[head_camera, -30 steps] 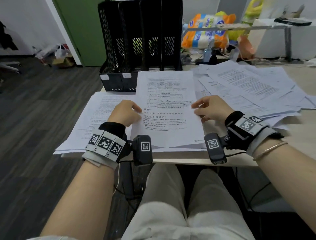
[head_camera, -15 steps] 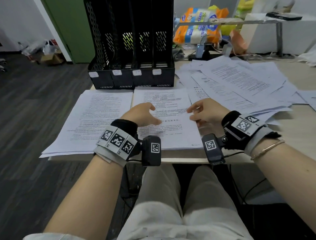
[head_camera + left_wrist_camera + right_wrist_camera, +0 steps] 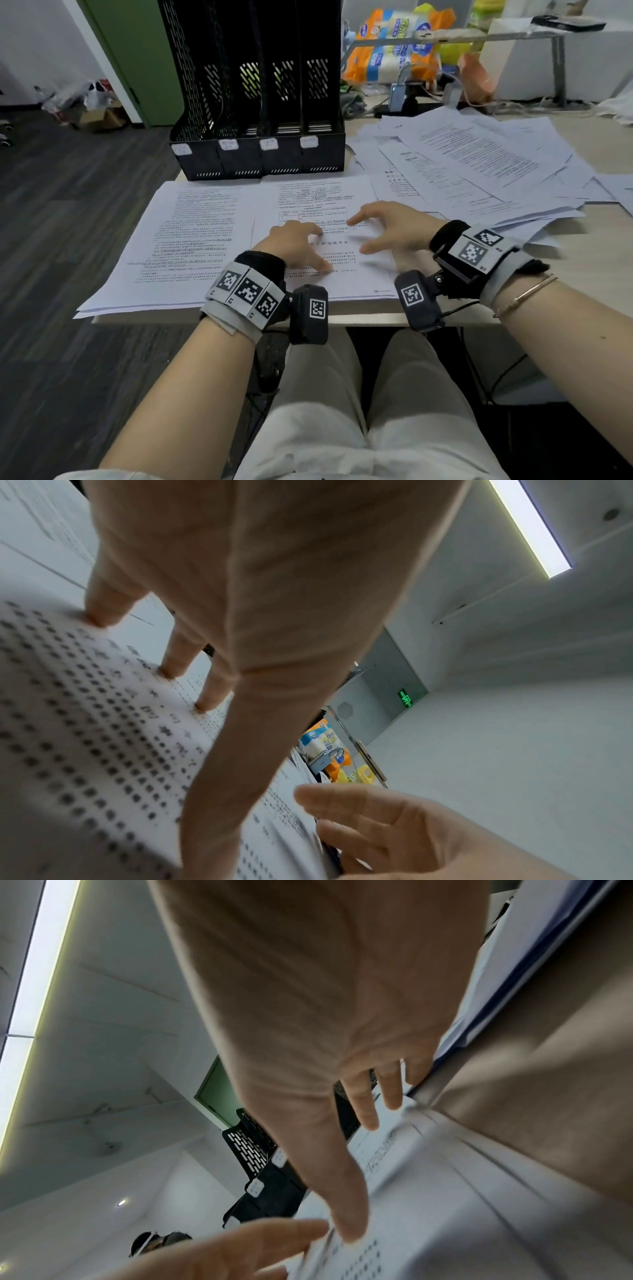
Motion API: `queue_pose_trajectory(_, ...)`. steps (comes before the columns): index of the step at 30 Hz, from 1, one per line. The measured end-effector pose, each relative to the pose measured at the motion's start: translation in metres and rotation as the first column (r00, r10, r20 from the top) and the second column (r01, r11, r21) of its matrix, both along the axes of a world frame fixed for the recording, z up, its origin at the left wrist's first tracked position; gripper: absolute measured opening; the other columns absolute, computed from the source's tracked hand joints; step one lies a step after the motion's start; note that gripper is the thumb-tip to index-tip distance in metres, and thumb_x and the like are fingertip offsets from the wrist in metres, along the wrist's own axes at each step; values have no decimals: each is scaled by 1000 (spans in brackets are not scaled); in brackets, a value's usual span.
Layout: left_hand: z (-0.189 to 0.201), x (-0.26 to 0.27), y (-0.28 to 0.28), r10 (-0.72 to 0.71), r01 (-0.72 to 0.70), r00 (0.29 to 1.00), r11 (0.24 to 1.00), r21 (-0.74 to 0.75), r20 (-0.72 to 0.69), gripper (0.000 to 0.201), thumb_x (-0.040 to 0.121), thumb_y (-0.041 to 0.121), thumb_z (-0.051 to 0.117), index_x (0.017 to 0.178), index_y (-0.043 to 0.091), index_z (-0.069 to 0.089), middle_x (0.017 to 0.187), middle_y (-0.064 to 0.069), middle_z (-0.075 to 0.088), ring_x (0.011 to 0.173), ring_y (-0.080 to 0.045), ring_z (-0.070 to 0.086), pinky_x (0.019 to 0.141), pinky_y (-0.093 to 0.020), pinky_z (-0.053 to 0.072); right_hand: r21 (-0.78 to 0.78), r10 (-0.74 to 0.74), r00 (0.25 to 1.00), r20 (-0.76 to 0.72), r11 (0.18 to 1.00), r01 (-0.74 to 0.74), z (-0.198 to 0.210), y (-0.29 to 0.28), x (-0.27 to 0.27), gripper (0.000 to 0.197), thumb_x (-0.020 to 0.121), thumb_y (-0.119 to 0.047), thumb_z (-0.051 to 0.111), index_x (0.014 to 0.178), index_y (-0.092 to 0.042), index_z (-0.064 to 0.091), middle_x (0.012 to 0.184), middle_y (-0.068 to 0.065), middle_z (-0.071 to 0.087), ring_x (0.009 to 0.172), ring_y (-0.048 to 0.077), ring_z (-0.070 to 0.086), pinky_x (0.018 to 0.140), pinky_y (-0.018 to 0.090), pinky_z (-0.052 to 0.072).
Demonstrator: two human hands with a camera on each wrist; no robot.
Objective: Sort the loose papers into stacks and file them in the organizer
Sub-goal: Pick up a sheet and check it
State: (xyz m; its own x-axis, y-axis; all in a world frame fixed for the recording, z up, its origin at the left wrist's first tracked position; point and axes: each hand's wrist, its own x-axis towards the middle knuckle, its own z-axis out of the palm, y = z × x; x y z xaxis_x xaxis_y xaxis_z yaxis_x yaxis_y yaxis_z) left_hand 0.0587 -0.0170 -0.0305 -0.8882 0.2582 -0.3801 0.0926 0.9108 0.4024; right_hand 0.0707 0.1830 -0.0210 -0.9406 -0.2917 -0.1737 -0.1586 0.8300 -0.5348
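Observation:
Two squared paper stacks lie at the table's front edge: a left stack (image 3: 191,240) and a middle stack (image 3: 318,202), both just in front of the black four-slot organizer (image 3: 257,157). My left hand (image 3: 322,248) presses straight fingers onto the middle stack's top sheet; its fingertips (image 3: 171,669) touch the print (image 3: 85,737). My right hand (image 3: 359,234) is spread over the same sheet near its right edge, fingertips (image 3: 363,1112) touching the paper (image 3: 428,1191). Neither hand grips anything. A loose, fanned pile of papers (image 3: 479,161) covers the table to the right.
The organizer (image 3: 270,1177) has white labels on its slots and stands at the table's back left corner. Packaged goods (image 3: 394,51), cables and a metal frame crowd the area behind the loose pile. The left stack overhangs the table's left edge above dark floor (image 3: 68,240).
The sheet both hands held raised over the middle stack now lies flat on it. Both hands have let go and rest spread on top.

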Motion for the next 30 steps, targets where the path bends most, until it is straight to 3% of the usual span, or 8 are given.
queue_pose_trajectory(3,1,3,4,-12,14,1000,997,72,-25,83,73,41,76,143,33,32,151,3,28,140,-22,24,113,-40,26,81,52,995,83,995,-58,-6,-2,-1,57,79,-23,73,133,-23,51,146,-1,39,136,14,32,105,22,21)
queue_pose_trajectory(7,14,2,16,-2,37,989,972,231,-149,84,76,35,75,146,31,27,152,1,28,140,-21,24,112,-40,29,-25,39,999,20,999,-39,-2,3,-1,54,80,-22,72,130,-23,53,142,-3,44,134,12,36,108,25,24)
queue_pose_trajectory(9,21,1,26,19,49,979,944,326,-202,81,78,32,74,145,29,28,151,1,30,139,-19,28,101,-28,39,-70,7,999,-31,998,-9,5,11,-1,51,82,-23,70,130,-23,54,141,-5,46,134,11,36,107,22,25)
queue_pose_trajectory(11,29,0,39,33,70,968,916,395,-249,75,81,29,71,144,26,31,148,1,35,135,-15,33,87,-14,37,-69,-15,999,-50,998,12,14,22,0,48,84,-25,68,130,-23,54,140,-7,46,133,9,37,104,19,25)
queue_pose_trajectory(15,40,-2,72,34,109,957,877,469,-287,67,83,26,69,141,22,35,142,1,42,129,-13,40,92,-21,34,-56,-85,993,-77,995,81,28,55,4,46,84,-29,68,128,-22,55,138,-7,49,130,9,39,102,18,24)
queue_pose_trajectory(17,44,-5,87,23,116,962,869,481,-274,68,83,26,69,141,22,35,142,0,42,128,-14,41,88,-21,34,-73,-165,981,-106,985,157,33,74,6,44,84,-25,68,126,-21,57,136,-6,51,129,9,41,99,16,25)
queue_pose_trajectory(22,46,-12,129,-1,152,960,840,521,-279,62,83,23,70,137,19,39,138,-2,46,126,-16,45,93,-22,34,-64,-335,930,-151,942,329,38,130,6,42,83,-18,68,124,-18,58,136,-1,52,129,14,42,96,18,27)
queue_pose_trajectory(30,41,-20,187,-22,161,971,792,589,-236,53,84,19,68,132,17,45,130,-2,53,115,-18,52,89,-23,42,33,-534,843,-67,843,537,24,199,-9,66,78,-15,74,137,-8,43,145,9,42,134,22,39,104,28,31)
